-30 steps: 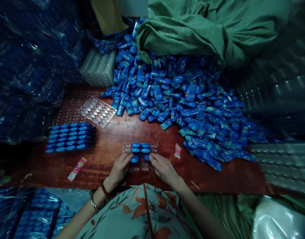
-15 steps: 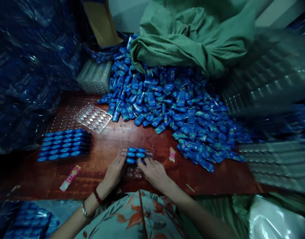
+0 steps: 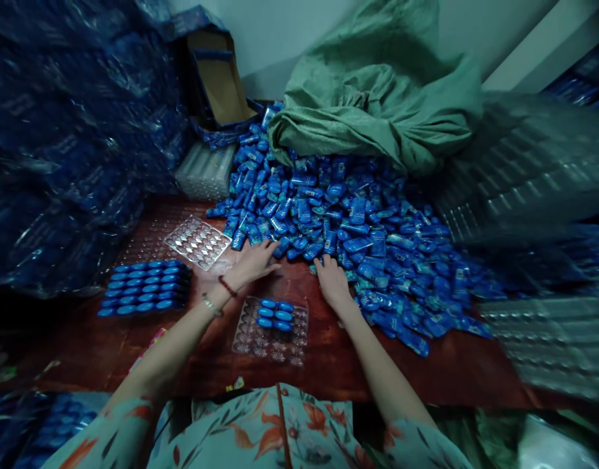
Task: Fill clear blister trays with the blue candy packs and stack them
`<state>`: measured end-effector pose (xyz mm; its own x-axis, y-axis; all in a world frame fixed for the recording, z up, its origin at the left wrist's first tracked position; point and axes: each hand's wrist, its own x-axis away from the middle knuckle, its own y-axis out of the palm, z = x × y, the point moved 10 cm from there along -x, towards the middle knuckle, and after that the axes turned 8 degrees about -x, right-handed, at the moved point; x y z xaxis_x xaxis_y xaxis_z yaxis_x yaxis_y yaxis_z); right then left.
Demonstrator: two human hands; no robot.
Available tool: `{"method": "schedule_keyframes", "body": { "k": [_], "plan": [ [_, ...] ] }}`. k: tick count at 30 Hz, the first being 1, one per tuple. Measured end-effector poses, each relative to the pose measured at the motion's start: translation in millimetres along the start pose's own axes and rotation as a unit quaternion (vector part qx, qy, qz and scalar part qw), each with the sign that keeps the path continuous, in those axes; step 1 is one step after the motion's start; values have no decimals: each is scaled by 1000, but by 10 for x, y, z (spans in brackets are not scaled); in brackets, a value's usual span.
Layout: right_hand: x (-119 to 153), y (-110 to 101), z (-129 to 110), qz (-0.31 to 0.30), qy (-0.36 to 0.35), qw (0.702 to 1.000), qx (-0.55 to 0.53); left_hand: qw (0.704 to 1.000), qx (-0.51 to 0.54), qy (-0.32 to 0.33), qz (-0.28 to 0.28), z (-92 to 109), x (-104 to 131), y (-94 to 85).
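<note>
My left hand reaches forward over the table, its fingers apart at the near edge of a heap of small blue packets. My right hand is farther right, fingers slightly bent, with the tips at the packets on the heap's front edge. Its thumb is not clearly seen. Between my forearms lies a clear plastic blister tray with rows of hollows. Several glossy blue oval pieces sit in a small block on its upper middle part.
At left stands a stacked block of blue oval pieces, with another clear tray behind it. Bagged blue goods tower at far left. A green cloth sack overhangs the heap. Stacked clear trays stand right; an open carton stands behind.
Both hands have left the blue pieces on the tray and moved forward to the heap's front edge. The pieces stay on the tray. The camera view has shifted slightly.
</note>
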<state>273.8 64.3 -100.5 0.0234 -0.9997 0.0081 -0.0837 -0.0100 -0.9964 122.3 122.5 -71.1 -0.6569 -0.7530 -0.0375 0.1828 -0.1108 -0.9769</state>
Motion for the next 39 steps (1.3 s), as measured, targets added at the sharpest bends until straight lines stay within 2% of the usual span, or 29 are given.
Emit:
{"method": "schedule_keyframes", "body": {
  "k": [2, 4, 6, 8, 10, 12, 14, 15, 16, 18, 20, 23, 27, 30, 34, 37, 39],
  "plan": [
    [59, 7, -1, 1, -6, 1000, 1, 999, -46, -20, 5, 43, -205, 166],
    [204, 49, 36, 8, -9, 1000, -16, 998, -45, -30, 14, 73, -298, 286],
    [418, 108, 87, 28, -7, 998, -56, 999, -29, -34, 22, 54, -279, 340],
    [687, 153, 128, 69, -4, 988, -139, 999, -13, -35, 29, -22, -140, 330],
    [995, 172, 217, 130, 27, 955, -265, 996, 49, -46, 63, -159, 145, 232],
    [1306, 258, 360, 168, 107, 889, -411, 977, 155, -87, 116, -361, 586, 93],
    [1555, 412, 392, 151, 184, 809, -537, 951, 222, -165, 140, -571, 1126, 28],
    [1627, 462, 326, 122, 198, 781, -579, 942, 228, -201, 141, -630, 1396, 9],
    [1662, 464, 221, 91, 191, 768, -604, 940, 227, -216, 132, -624, 1630, 0],
    [1647, 330, -40, 45, 127, 785, -604, 946, 208, -215, 124, -504, 1981, -36],
    [1578, 133, -304, 26, 35, 825, -564, 956, 191, -187, 119, -288, 2153, -39],
    [1483, -35, -609, 22, -78, 870, -486, 966, 189, -151, 94, 47, 2151, 84],
    [1459, -8, -850, 17, -169, 918, -359, 970, 179, -126, 104, 281, 1997, 200],
    [1471, 8, -953, 2, -207, 940, -271, 982, 136, -55, 122, 413, 1912, 188],
    [1427, -63, -1063, -43, -221, 954, -196, 988, 78, 49, 128, 566, 1869, 134],
    [1397, -91, -1170, -63, -217, 964, -143, 991, 47, 92, 90, 661, 1815, 165],
    [1392, -89, -1244, -48, -210, 971, -105, 992, 29, 114, 47, 740, 1775, 241]
  ]
}}
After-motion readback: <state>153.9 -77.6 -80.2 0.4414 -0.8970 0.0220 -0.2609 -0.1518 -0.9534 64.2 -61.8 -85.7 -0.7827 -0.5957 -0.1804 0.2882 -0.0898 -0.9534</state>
